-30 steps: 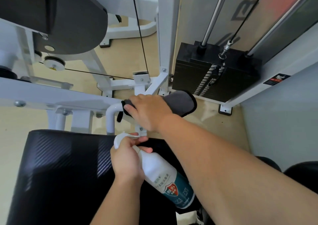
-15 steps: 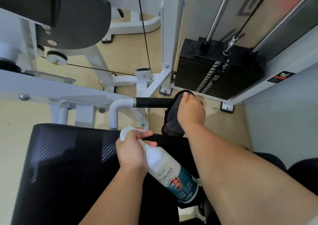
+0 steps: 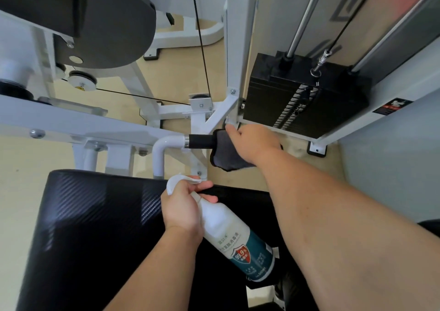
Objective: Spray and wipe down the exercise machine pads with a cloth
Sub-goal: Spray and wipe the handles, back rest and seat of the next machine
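Grey soft cloth (image 3: 225, 154) clutched by right hand (image 3: 256, 143) around black foam handle (image 3: 201, 141), left hand (image 3: 182, 207) gripping white spray bottle (image 3: 234, 237)

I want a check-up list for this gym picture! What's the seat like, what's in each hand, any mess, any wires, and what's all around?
Surface: black seat pad, shiny ribbed texture; no spray droplets can be made out.
Job's things: white spray bottle with teal label, lying tilted over the pad; grey cloth wrapped on the end of the black handle grip.
Clutter: nothing seen.
Hands: left hand holds the bottle at its neck; right hand presses the cloth around the grip.
Cables: black machine cable running down to a pulley, another crossing the white frame.
Surroundings: black weight stack, beige floor, pale wall.
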